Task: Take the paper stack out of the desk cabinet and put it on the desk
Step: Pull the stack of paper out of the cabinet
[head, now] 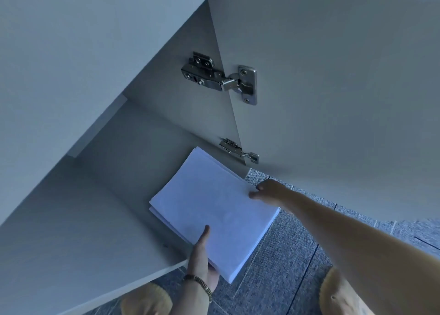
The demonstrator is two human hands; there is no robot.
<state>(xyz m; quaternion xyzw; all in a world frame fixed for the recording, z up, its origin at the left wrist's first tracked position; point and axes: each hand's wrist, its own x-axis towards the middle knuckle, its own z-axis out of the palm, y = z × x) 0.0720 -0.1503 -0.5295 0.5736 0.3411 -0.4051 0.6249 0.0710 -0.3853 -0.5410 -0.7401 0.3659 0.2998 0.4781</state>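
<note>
A thick white paper stack (212,210) lies partly on the bottom shelf of the open desk cabinet (95,207), and its near end juts out over the carpet. My left hand (202,260) grips the near left edge, thumb on top and fingers underneath. My right hand (269,191) holds the stack's far right corner, thumb on the top sheet. The sheets are slightly fanned at the left edge.
The cabinet door (333,88) stands open to the right on two metal hinges (221,78). The desk's pale panel (59,53) fills the upper left. Grey carpet (285,267) lies below, with my knees (145,300) at the bottom edge.
</note>
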